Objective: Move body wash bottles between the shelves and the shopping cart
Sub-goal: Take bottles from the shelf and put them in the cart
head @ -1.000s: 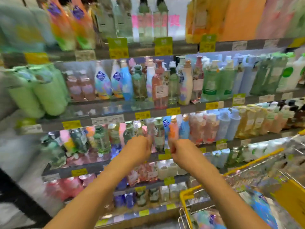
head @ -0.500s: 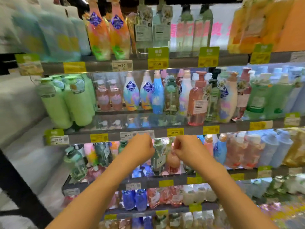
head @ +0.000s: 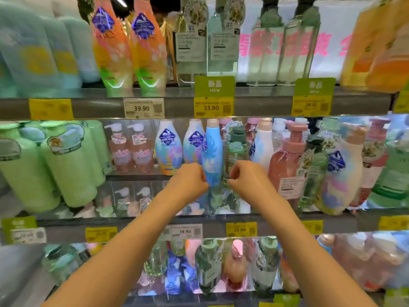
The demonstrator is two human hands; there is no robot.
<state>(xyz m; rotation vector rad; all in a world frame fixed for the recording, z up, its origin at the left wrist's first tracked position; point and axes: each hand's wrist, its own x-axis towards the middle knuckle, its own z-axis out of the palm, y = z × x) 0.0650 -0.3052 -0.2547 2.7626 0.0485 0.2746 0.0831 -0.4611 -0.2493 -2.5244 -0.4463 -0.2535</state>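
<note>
Head view, left hand (head: 190, 181): raised before the middle shelf, fingers curled in; knuckles at the lower left flank of the blue bottle (head: 212, 155); whether it grips the bottle cannot be told.
Head view, right hand (head: 249, 181): at 3 o'clock of the left hand, fingers curled; fingertips at the base of the clear green bottle (head: 235, 156); a grip on it cannot be confirmed.
Blue bottle: upright on the middle shelf (head: 141, 176), between the two hands, just beside the clear green bottle.
Neighbours at 9 o'clock: two white pastel bottles with blue badges (head: 168, 147), then two pink pump bottles (head: 131, 149), then large light green bottles (head: 66, 165).
Neighbour at 3 o'clock: salmon pump bottle (head: 287, 160).
Top shelf, 12 o'clock: orange-and-green bottles (head: 130, 45), clear tall bottles (head: 223, 41).
Price tags: 39.90 (head: 143, 108) and 33.90 (head: 213, 107) on the upper shelf edge.
Lower shelf, 6 o'clock: mixed bottles, blurred.
</note>
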